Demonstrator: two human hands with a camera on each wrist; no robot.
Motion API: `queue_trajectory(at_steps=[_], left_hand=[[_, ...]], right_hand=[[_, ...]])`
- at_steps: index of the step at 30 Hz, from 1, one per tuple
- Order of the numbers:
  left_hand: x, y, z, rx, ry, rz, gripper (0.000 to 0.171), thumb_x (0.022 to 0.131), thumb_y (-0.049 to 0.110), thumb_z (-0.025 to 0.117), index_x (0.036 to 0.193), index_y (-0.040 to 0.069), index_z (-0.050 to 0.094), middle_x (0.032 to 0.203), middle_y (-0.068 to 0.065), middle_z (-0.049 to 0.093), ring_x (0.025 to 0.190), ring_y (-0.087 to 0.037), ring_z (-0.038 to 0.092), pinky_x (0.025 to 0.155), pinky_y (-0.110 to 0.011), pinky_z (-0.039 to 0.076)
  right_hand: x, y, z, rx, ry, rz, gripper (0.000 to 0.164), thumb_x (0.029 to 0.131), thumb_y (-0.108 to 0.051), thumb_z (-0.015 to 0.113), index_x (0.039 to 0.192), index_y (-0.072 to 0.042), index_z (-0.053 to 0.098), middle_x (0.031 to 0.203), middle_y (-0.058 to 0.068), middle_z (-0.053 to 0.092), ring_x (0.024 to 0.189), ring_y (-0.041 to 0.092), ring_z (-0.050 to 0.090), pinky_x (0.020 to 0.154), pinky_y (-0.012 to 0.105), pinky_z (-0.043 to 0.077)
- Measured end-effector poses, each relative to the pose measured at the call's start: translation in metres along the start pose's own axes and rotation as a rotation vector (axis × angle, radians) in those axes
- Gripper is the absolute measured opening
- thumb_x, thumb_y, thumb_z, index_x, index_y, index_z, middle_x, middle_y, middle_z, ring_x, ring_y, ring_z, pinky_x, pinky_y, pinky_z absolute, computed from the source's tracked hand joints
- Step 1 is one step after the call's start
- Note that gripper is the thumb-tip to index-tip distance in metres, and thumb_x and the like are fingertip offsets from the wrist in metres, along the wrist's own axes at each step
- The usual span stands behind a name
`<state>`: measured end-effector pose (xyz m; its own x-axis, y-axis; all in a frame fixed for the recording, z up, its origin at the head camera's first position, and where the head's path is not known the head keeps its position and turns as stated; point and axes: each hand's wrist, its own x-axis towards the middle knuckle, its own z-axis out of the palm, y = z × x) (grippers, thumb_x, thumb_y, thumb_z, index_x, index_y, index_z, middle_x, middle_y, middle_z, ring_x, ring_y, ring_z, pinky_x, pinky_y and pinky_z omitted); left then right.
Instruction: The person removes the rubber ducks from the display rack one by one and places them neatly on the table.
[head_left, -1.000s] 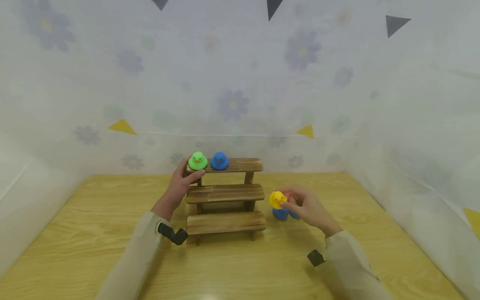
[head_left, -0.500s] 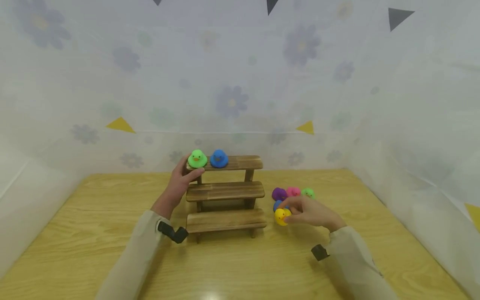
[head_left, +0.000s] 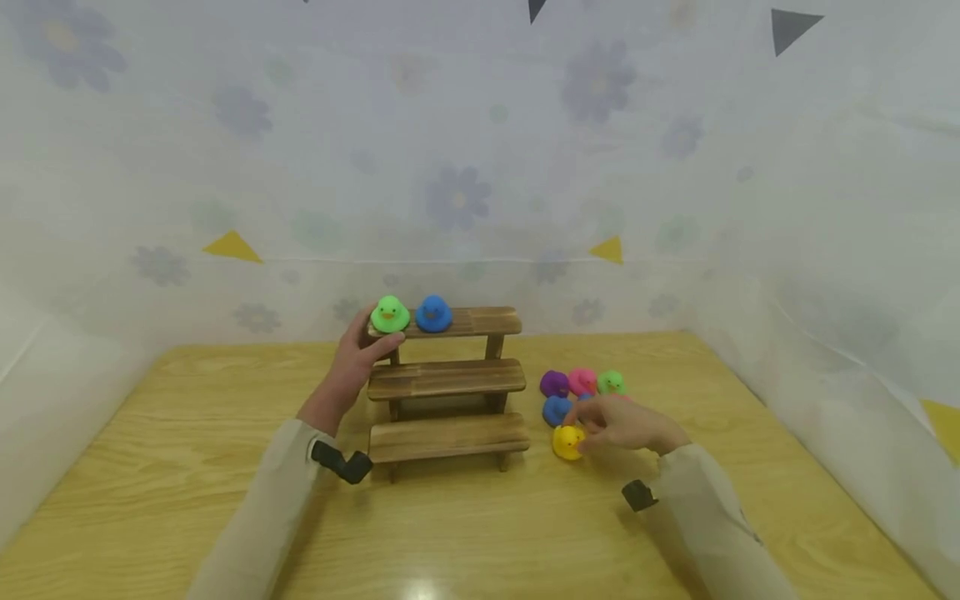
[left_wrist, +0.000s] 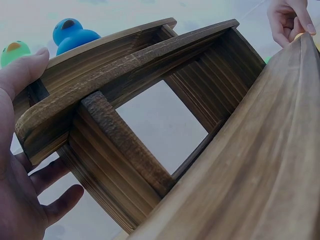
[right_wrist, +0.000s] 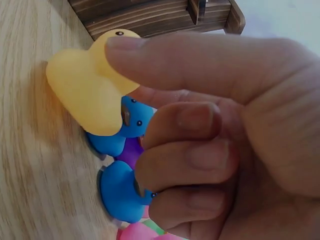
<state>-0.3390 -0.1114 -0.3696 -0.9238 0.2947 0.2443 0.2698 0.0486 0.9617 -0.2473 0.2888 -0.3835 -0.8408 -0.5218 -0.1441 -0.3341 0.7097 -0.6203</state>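
My left hand (head_left: 356,362) grips the left end of a three-tier wooden stand (head_left: 447,379), thumb at the front of the top tier and other fingers behind. On that tier sit a green rubber duck (head_left: 390,315), beside my thumb, and a blue rubber duck (left_wrist: 72,36). Right of the stand, my right hand (head_left: 626,423) pinches a yellow rubber duck (right_wrist: 90,82) by its head, low over the table. In the right wrist view my thumb lies across the duck's head; the index finger is mostly hidden behind it.
Behind the yellow duck cluster several rubber ducks: a purple duck (head_left: 554,384), a pink duck (head_left: 582,382), a green duck (head_left: 612,382) and blue ones such as the blue duck (right_wrist: 121,192). A flower-patterned white sheet (head_left: 457,125) surrounds the wood-grain table (head_left: 450,542).
My right hand has brought the yellow duck down and nearer to me, uncovering the purple, pink and green ducks behind. The left hand keeps its hold on the stand.
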Motion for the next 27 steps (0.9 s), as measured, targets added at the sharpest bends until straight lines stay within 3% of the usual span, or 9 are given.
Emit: queue_trajectory(at_steps=[11,22,27], left_hand=[[-0.0013,-0.0031,-0.0004,0.003,0.005,-0.002,0.065,0.098,0.023,0.056,0.153,0.020,0.023,0.132,-0.012,0.047,0.105,-0.001,0.055,0.104,-0.046,0.041],[-0.0016,-0.0016,0.0015,-0.005,-0.002,0.018,0.063,0.098,0.022,0.057,0.152,0.019,0.026,0.127,-0.006,0.049,0.106,-0.003,0.056,0.103,-0.047,0.041],[-0.0011,-0.0029,0.0023,-0.011,-0.003,0.021,0.063,0.098,0.021,0.057,0.152,0.020,0.026,0.126,-0.004,0.050,0.105,-0.003,0.056,0.104,-0.047,0.041]], right_hand=[[-0.0061,0.0018,-0.0040,0.074,-0.057,0.024,0.023,0.083,-0.006,0.069,0.105,0.000,0.062,0.068,-0.003,0.048,0.057,0.005,0.040,0.054,0.019,0.035],[-0.0091,0.0028,-0.0057,0.070,-0.074,0.040,0.023,0.086,-0.008,0.066,0.106,0.003,0.059,0.070,-0.003,0.048,0.058,0.006,0.039,0.055,0.020,0.035],[-0.0103,0.0046,-0.0080,0.093,-0.078,0.008,0.024,0.084,-0.003,0.065,0.106,0.004,0.058,0.067,-0.004,0.046,0.057,0.004,0.039,0.053,0.019,0.035]])
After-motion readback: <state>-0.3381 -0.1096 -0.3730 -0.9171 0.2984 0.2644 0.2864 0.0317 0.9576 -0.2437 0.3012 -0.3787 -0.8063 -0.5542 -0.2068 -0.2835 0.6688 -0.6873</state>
